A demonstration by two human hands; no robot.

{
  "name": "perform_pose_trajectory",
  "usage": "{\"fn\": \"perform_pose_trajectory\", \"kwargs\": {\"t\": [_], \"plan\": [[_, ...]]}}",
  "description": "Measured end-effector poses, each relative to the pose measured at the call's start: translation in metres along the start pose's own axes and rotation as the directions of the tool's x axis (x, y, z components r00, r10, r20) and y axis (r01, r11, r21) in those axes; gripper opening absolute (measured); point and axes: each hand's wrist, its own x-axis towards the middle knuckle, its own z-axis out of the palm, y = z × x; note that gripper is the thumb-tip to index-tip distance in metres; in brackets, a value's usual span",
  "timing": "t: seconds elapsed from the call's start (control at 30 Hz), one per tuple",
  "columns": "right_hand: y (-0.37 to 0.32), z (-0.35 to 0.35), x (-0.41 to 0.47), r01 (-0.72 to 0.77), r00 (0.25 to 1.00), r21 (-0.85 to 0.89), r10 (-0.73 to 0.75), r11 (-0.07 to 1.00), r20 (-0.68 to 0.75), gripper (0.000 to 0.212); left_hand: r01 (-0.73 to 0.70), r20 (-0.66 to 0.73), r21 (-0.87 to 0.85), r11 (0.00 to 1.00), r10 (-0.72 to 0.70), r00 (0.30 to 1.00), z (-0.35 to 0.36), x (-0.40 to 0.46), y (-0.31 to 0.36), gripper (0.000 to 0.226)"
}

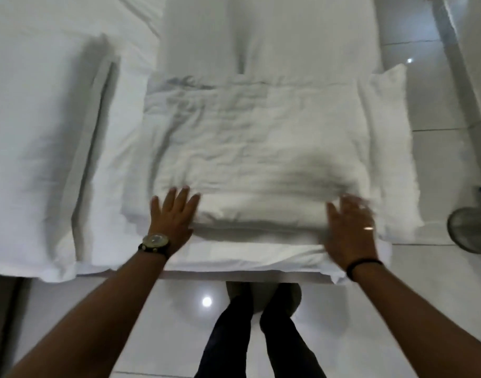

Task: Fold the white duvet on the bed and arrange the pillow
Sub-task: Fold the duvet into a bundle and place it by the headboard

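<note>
A folded, wrinkled white fabric duvet (250, 148) lies in the centre of the frame on the white-sheeted bed (233, 259), partly covering a plump white pillow (389, 137) that shows at centre right. The left hand (172, 214), with a round gold wristwatch (154, 241), rests flat with spread fingers on the duvet's lower left corner. The right hand (349, 227), blurred, fingers straight, touches its lower right edge.

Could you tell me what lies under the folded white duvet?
A pillow sticks out beyond the folded duvet on the right; the bed shows below its near edge. The rest beneath is covered.
</note>
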Motion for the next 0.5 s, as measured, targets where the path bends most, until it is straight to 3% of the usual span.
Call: {"fn": "perform_pose_trajectory", "kwargs": {"t": [0.13,0.23,0.37,0.5], "plan": [[0.034,0.012,0.007,-0.06,0.99,-0.037,0.055,0.997,-0.131,0.094,0.029,0.014,0.042,0.999,-0.03,0.999,0.016,0.025,-0.035,0.094],[0.037,0.013,0.02,-0.088,0.963,-0.077,0.065,0.993,-0.26,0.059,-0.008,-0.029,0.056,0.998,0.01,1.0,0.025,0.031,-0.034,0.075],[0.017,-0.014,0.03,-0.174,0.967,-0.071,0.157,0.982,-0.2,0.029,-0.044,-0.12,-0.022,0.999,0.042,0.992,0.009,0.032,-0.045,0.033],[-0.009,-0.053,-0.002,-0.206,0.954,0.047,0.212,0.977,-0.21,0.031,-0.026,-0.085,-0.051,0.998,0.022,0.996,-0.012,0.009,-0.061,0.016]]}}
